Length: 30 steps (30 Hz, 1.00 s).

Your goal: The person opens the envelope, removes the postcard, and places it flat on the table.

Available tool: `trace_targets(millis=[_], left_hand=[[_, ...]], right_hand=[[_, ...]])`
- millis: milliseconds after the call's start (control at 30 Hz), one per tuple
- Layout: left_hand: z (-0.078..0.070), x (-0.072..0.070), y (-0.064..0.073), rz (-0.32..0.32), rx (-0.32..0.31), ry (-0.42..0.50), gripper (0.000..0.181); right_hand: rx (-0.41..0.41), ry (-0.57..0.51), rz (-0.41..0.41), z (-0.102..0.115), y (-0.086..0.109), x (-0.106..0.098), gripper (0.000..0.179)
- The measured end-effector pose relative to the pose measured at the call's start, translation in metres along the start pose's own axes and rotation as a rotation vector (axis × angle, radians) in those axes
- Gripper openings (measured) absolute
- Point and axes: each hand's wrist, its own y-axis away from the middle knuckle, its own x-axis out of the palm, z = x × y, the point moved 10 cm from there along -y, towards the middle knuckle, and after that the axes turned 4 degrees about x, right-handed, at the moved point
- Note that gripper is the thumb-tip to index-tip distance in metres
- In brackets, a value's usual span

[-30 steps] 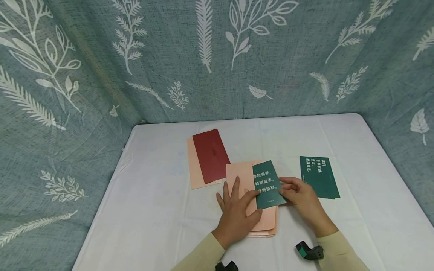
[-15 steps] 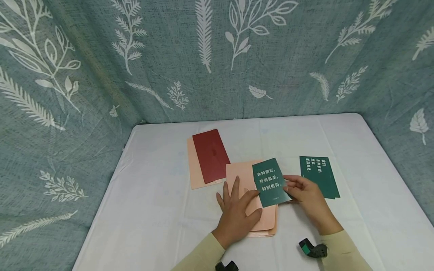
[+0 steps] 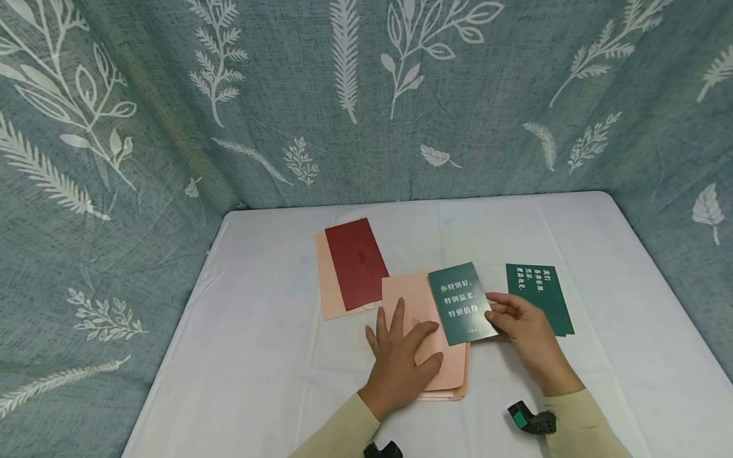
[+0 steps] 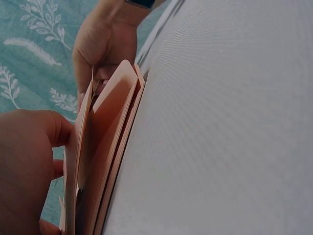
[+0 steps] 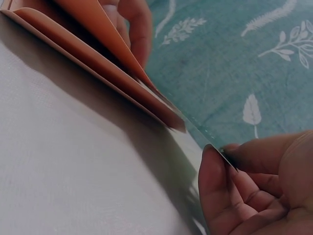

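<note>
My right hand (image 3: pixel 523 337) pinches the right edge of a green card (image 3: pixel 461 304) printed with white characters. That card lies slantwise across the right part of a stack of peach envelopes (image 3: pixel 406 283). On the top envelope rests my left hand (image 3: pixel 401 366), its fingers spread. In the left wrist view, the top envelope (image 4: pixel 83 142) is lifted apart from the layers below, with left-hand fingers (image 4: pixel 61 129) against its outer face. The right wrist view has the card (image 5: pixel 198 132) edge-on between thumb and fingers; the top envelope (image 5: pixel 105 29) stands above it.
Several green cards (image 3: pixel 541 296) lie in a pile to the right. A dark red envelope (image 3: pixel 356 264) lies over another peach one (image 3: pixel 329 286) behind on the left. Leaf-patterned curtains (image 3: pixel 315 76) border the white table (image 3: pixel 240 343).
The right hand has moved right and slightly away from me, drawing the green card with it. More of the card's print now shows. The left hand stays in place.
</note>
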Motion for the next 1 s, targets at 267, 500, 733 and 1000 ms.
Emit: trace_targets(millis=[267, 500, 733, 1000], left_hand=[[0.001, 0.0, 0.001, 0.004, 0.003, 0.008, 0.04], [0.001, 0.0, 0.001, 0.01, 0.003, 0.005, 0.041], [0.0, 0.0, 0.002, 0.007, 0.008, 0.017, 0.04], [0.0, 0.0, 0.002, 0.013, 0.005, 0.014, 0.041]], right_hand=[[0.001, -0.006, -0.035, 0.001, -0.001, -0.009, 0.045], [-0.003, 0.013, -0.073, 0.004, 0.0, -0.018, 0.046], [-0.013, 0.006, -0.121, 0.007, 0.002, -0.031, 0.046], [-0.027, -0.017, -0.164, 0.006, 0.001, -0.048, 0.048]])
